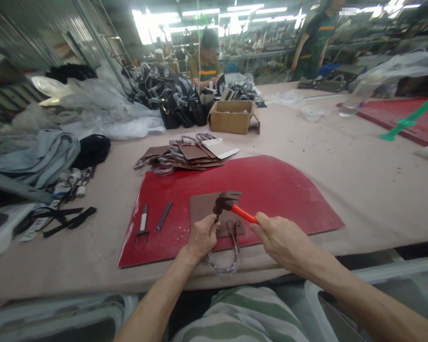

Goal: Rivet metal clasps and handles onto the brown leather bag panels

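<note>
My right hand point(280, 240) is closed round the orange handle of a hammer point(231, 205), whose dark head hangs just above a brown leather panel point(203, 206) on a red cutting mat point(271, 190). My left hand point(201, 235) is pinched on a thin upright metal punch, held on the panel right under the hammer head. A plastic-wrapped bag handle point(223, 263) is attached to the panel and loops over the mat's near edge.
Two flat metal tools point(142, 223) lie on the mat's left part. A stack of brown panels and a white card point(192, 154) sits behind the mat, a cardboard box point(231, 116) farther back. Black straps point(62, 218) and fabric heaps lie left. People work at the far end.
</note>
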Demonstrator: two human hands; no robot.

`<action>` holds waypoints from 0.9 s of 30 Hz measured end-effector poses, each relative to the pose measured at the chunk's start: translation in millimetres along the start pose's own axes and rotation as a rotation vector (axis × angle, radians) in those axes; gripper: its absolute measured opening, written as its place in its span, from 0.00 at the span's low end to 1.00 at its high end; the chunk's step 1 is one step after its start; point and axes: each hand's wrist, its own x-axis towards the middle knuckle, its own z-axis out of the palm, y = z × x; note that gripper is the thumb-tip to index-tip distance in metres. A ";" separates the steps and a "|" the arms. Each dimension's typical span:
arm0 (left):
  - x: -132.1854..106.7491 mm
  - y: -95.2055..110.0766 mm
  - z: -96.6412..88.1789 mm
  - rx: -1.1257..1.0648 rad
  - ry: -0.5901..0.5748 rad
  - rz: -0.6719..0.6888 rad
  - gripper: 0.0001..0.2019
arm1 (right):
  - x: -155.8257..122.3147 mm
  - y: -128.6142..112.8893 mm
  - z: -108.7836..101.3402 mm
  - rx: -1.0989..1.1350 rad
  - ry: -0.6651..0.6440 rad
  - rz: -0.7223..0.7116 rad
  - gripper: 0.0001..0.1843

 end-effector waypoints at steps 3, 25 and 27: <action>-0.5 1.7 -1.6 0.007 -0.016 -0.025 0.07 | 10.6 18.7 13.1 0.149 0.029 0.096 0.15; 3.7 -23.6 -69.2 0.499 0.138 -0.531 0.12 | 40.7 -8.8 96.8 0.112 0.144 0.233 0.20; 0.6 -16.9 -66.9 0.506 0.131 -0.470 0.12 | 48.2 2.1 105.3 0.137 0.162 0.199 0.16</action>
